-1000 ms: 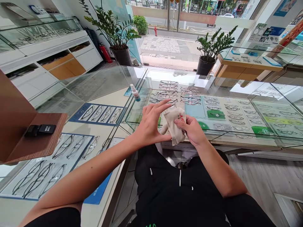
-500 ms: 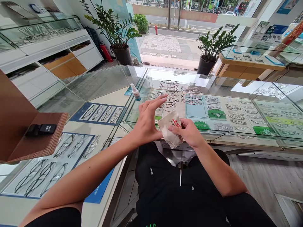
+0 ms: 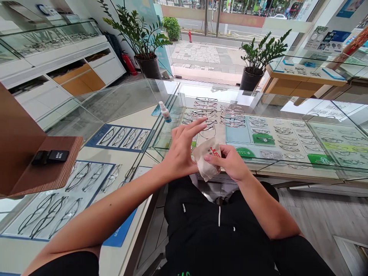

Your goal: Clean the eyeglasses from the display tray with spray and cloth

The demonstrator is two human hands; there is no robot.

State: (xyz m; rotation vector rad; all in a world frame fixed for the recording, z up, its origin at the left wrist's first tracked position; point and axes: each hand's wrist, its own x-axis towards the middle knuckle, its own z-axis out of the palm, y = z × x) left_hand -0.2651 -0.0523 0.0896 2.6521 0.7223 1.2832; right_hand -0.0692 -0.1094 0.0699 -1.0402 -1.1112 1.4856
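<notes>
Cream cloth (image 3: 203, 157) with red letters is pinched in the right hand (image 3: 231, 161), at the near side of the glass counter (image 3: 260, 102); anything under its folds is hidden. The left hand (image 3: 184, 147) is spread wide, thumb tip at the cloth's left edge. Glasses (image 3: 232, 115) fill the counter. Potted plants (image 3: 148, 66) stand far off.

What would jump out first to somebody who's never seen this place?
Probably the cream cloth with red lettering, pinched in the right hand at centre, beside the spread left hand. Next, the small white plastic spray bottle on the clear glass counter, beyond the left hand. Behind, two leafy green plants in dark pots.
</notes>
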